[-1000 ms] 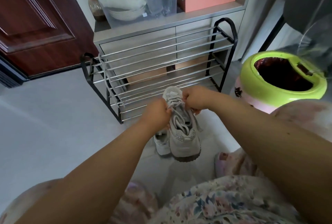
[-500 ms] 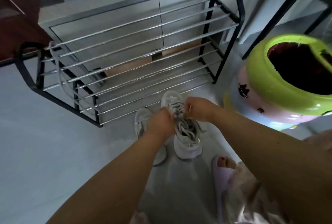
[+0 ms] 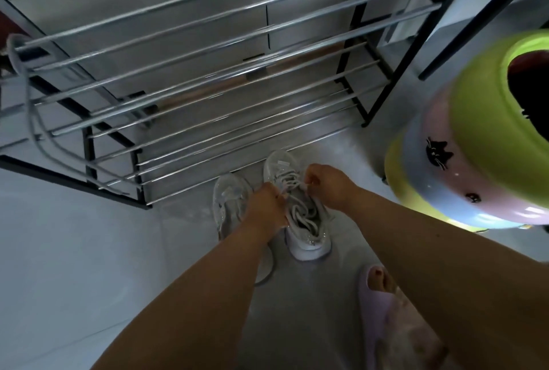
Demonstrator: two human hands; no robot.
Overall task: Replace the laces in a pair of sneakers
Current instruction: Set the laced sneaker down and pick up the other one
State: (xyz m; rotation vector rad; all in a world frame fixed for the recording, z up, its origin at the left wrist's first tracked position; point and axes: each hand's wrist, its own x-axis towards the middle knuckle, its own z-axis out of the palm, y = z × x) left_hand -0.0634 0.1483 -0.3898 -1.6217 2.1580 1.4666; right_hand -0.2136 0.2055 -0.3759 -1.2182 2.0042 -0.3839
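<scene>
Two pale grey sneakers stand on the floor in front of the rack. The right sneaker (image 3: 306, 239) has loose grey laces (image 3: 300, 212) spilling over its tongue. My left hand (image 3: 266, 206) pinches the lace at the sneaker's left side. My right hand (image 3: 325, 184) pinches the lace near the upper eyelets on the right side. The left sneaker (image 3: 230, 200) lies beside it, partly hidden behind my left wrist, with a lace end (image 3: 267, 271) trailing on the floor.
A metal shoe rack (image 3: 208, 72) with chrome bars stands just beyond the sneakers, a spare grey lace (image 3: 32, 120) draped over its left end. A green and pink bin (image 3: 463, 162) sits at right. My foot in a lilac slipper (image 3: 377, 283) is close by.
The view has tilted further down and closer to the floor. The sneaker, held up a second ago, now stands on the floor, and both hands stay on its laces.
</scene>
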